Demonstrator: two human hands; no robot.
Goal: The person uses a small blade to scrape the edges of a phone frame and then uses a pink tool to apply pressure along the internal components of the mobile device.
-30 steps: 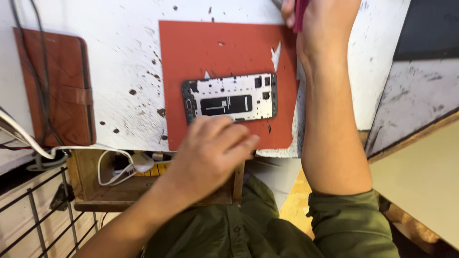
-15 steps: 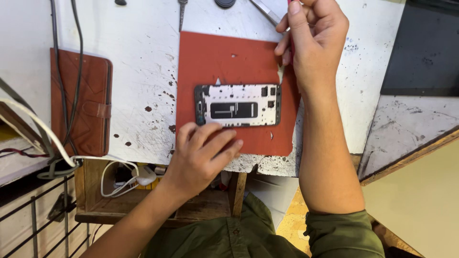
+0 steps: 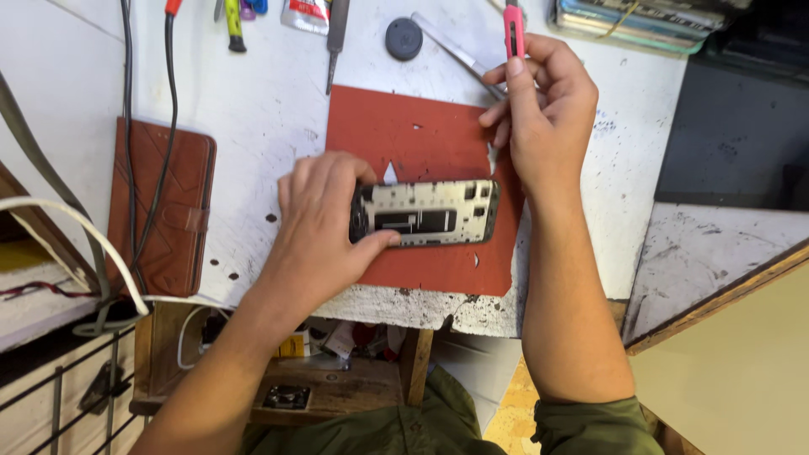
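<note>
The left hand (image 3: 316, 223) is gripping the left end of an opened phone (image 3: 425, 213), fingers curled over its top edge and thumb pressing its lower edge; the phone is lying lengthwise with its back cover off and its pale inner frame and dark parts facing up, sitting on a red mat (image 3: 404, 135) near the front edge of the white worktop (image 3: 253, 101). The right hand (image 3: 543, 109) is hovering over the mat's far right corner, fingers closing around a slim pink-handled tool (image 3: 512, 29) that is pointing toward the worktop's back edge; a pair of metal tweezers (image 3: 451, 46) is lying just beside that hand. A brown wallet case (image 3: 160, 206) is resting by the worktop's left edge, with two dark cables (image 3: 126, 101) running across it; a round dark disc (image 3: 404, 39) and several hand tools (image 3: 232, 21) are lying along the back edge; a stack of flat things (image 3: 632, 18) is sitting at the back right corner.
</note>
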